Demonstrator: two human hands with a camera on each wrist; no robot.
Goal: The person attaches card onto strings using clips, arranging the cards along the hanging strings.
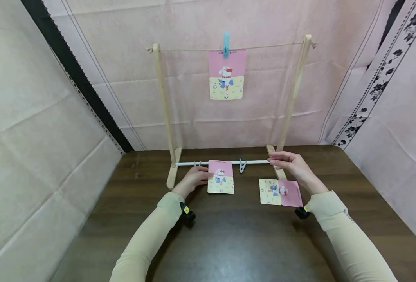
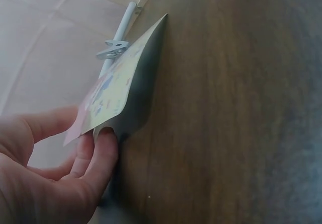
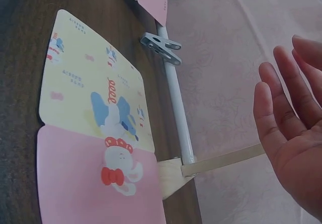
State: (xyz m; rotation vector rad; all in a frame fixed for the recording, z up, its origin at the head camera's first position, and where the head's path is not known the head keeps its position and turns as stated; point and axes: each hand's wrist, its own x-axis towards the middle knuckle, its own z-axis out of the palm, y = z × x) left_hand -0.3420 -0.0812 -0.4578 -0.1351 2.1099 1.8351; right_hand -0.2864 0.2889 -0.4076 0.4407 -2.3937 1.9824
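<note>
Dark wood grain covers the table (image 1: 229, 235), which fills the lower half of the head view. At its far edge, centre frame, stands a pale wooden rack (image 1: 163, 102) with a white rod (image 1: 253, 161) across its base and a string (image 1: 264, 47) across its top. From the string, in the upper middle of the frame, a pink-and-yellow card (image 1: 227, 74) hangs under a blue peg (image 1: 226, 44).

Left of centre, the left hand (image 1: 193, 181) pinches a second card (image 1: 221, 177) by its left edge, thumb on top and fingers (image 2: 100, 153) curled beneath; the left wrist view shows this card lifted off the wood on the held side, its far corner close to the rod. A grey clip (image 1: 242, 165) sits on the rod just right of that card, and another clip (image 1: 197, 163) sits on the rod just above the left hand.

Right of centre, the right hand (image 1: 292, 166) reaches to the rod's right end, fingertips at the rod near the rack's foot. In the right wrist view its fingers (image 3: 274, 118) are straight and relaxed, holding nothing. Below that hand, a third card (image 1: 280, 192) lies flat on the table, pink half to the right, apart from the held card.
</note>
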